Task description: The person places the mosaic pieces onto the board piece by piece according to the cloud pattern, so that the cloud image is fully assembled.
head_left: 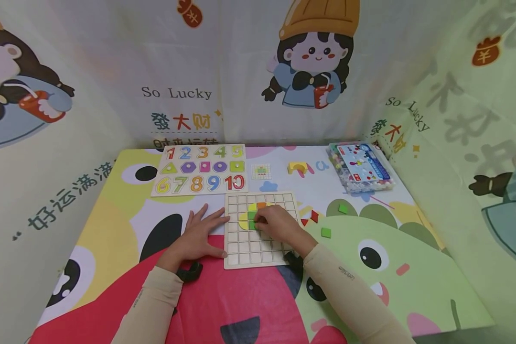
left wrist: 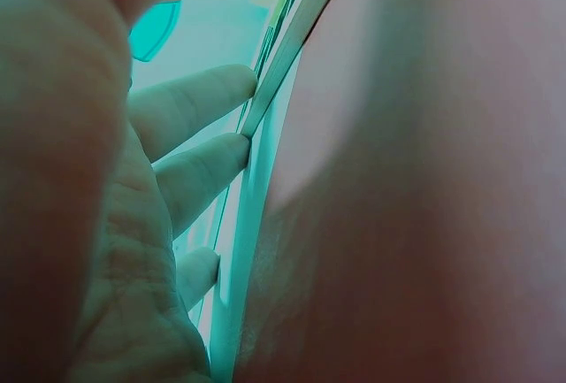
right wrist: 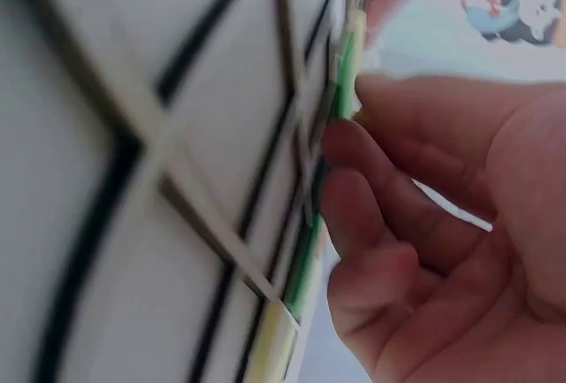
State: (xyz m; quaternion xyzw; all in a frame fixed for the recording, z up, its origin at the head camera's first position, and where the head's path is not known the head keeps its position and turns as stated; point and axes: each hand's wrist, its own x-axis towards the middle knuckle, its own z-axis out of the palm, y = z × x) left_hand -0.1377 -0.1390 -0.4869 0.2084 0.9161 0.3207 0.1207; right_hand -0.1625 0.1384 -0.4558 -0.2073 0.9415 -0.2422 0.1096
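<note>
A wooden grid board [head_left: 244,259] lies on the table in front of me. In its upper middle cells sit yellow rounded pieces [head_left: 243,224], green square tiles [head_left: 252,215] and an orange tile [head_left: 262,205]. My right hand [head_left: 279,224] reaches over the board from the right, thumb and fingertips pinching a green tile at the grid; the fingers partly cover the tile. Close up in the right wrist view, the green strip [right wrist: 305,268] lies along the grid lines. With fingers spread, my left hand [head_left: 198,236] touches the board's left edge.
Loose green tiles [head_left: 326,232] and red tiles [head_left: 314,216] lie right of the board. Behind it are a number puzzle [head_left: 189,188], a small pattern card [head_left: 261,171], a yellow arch block [head_left: 298,167] and a clear plastic box [head_left: 361,165].
</note>
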